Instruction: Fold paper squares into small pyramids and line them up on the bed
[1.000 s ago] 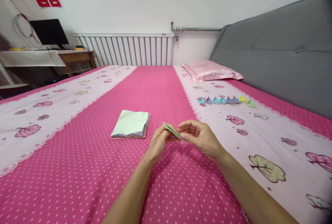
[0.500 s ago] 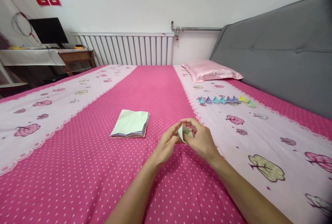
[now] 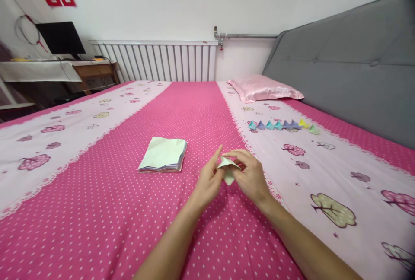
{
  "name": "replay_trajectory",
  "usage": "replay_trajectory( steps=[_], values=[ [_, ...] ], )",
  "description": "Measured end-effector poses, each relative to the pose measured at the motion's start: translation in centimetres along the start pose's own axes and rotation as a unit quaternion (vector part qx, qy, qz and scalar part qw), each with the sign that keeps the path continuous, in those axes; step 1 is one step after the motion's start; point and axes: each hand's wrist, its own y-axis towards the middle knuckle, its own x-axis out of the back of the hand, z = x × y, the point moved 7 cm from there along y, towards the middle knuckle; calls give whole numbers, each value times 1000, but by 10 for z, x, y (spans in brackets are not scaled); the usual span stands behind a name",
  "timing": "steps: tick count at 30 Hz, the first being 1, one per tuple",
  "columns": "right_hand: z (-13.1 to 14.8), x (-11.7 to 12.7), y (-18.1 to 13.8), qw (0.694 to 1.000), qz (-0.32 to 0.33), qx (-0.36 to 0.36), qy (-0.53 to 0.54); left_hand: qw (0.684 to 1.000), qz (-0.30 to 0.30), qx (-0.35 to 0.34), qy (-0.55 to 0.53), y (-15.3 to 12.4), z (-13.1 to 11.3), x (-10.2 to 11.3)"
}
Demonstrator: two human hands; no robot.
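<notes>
A small piece of pale green folded paper [image 3: 228, 175] is held between both hands above the pink dotted bedspread [image 3: 106, 211]. My left hand [image 3: 209, 180] pinches its left side, with a finger pointing up past it. My right hand [image 3: 251, 176] grips the right side, thumb against the paper and fingers curled behind. Part of the paper is hidden by the fingers. To the left lies a stack of square paper [image 3: 164, 154] with a pale green sheet on top.
A row of several folded paper pieces [image 3: 278, 125] in teal, purple, yellow and green lies at the right. Behind it are a pink pillow [image 3: 264, 88] and a grey headboard [image 3: 343, 59]. A white radiator [image 3: 158, 62] and a desk with a monitor [image 3: 61, 39] stand at the back.
The folded paper has turned in my hands, and a flap now points downward. My left fingers have shifted, one now stretched upward. The stack and the row have not moved.
</notes>
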Motion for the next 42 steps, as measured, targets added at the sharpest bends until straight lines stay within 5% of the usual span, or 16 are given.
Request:
replay_trajectory(
  steps=[7, 13, 22, 33, 42],
  values=[
    [-5, -6, -2, 998, 18, -36, 54, 987, -44, -42, 150, -1, -5, 11],
    [-1, -5, -1, 994, 20, -14, 102, 998, -47, 26, -27, 3, 2, 8],
    [-7, -5, 1, 990, 46, -41, 128, 964, -22, 108, -241, 1, 3, 9],
    [-17, -4, 2, 982, 10, -96, 162, 987, 29, 64, -145, 2, -6, 2],
    [-21, -7, 4, 958, 90, -173, 211, 984, 27, 91, -148, 5, 9, 4]
  ],
)
